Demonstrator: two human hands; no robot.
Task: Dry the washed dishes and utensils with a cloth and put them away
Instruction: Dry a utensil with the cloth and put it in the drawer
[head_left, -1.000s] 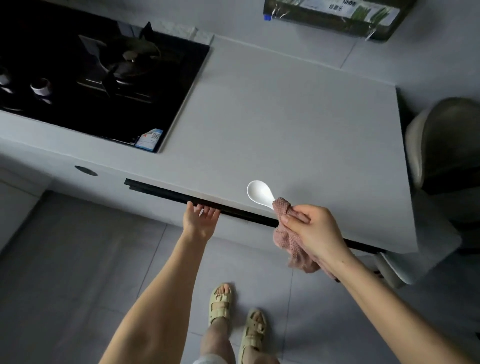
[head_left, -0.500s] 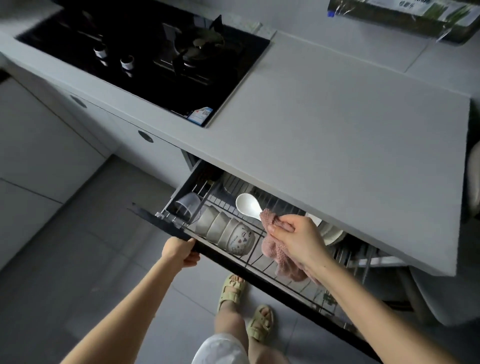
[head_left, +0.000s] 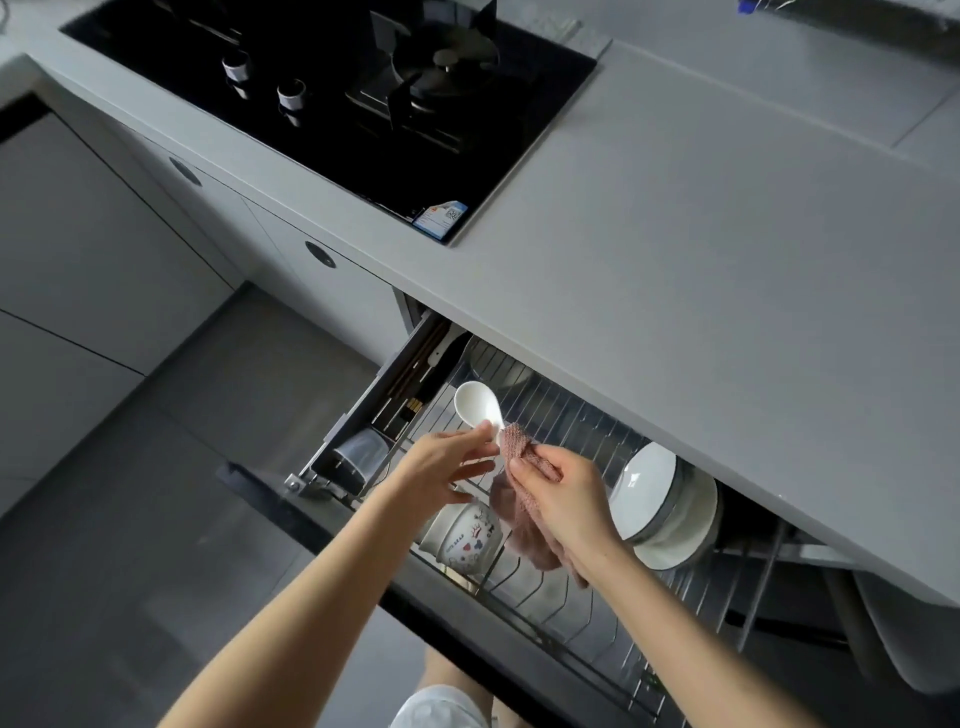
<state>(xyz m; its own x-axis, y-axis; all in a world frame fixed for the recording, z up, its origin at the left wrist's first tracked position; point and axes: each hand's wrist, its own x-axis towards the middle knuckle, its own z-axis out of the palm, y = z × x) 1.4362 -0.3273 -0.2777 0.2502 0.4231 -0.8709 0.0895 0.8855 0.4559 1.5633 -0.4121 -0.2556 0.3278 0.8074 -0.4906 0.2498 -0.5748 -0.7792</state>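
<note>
The white ceramic soup spoon (head_left: 477, 408) hangs above the open dish-rack drawer (head_left: 545, 587), bowl end up and away from the person, its handle buried in the pink cloth (head_left: 522, 512). The right hand (head_left: 558, 501) has its fingers and thumb curled round cloth and handle together, probably so the cloth keeps bare skin off the wiped handle. The left hand (head_left: 441, 470) reaches in with fingers nearly straight, its fingertips (head_left: 485, 428) touching the spoon just below the bowl; whether they already pinch it I cannot tell, but the pose reads as the start of a handover, so the spoon can be lifted free of the cloth. The spoon sits over the left part of the drawer, near the narrow side compartment where chopsticks (head_left: 410, 379) lie lengthwise, which looks like its likely destination. In the wire rack below, a decorated mug (head_left: 462, 535) lies on its side and white bowls (head_left: 660, 501) stand on edge between the wires, placed that way to drain and save room. A clear plastic cup (head_left: 363, 452) rests at the front left corner, beneath the grey countertop (head_left: 701, 249) and black gas hob (head_left: 332, 88).
</note>
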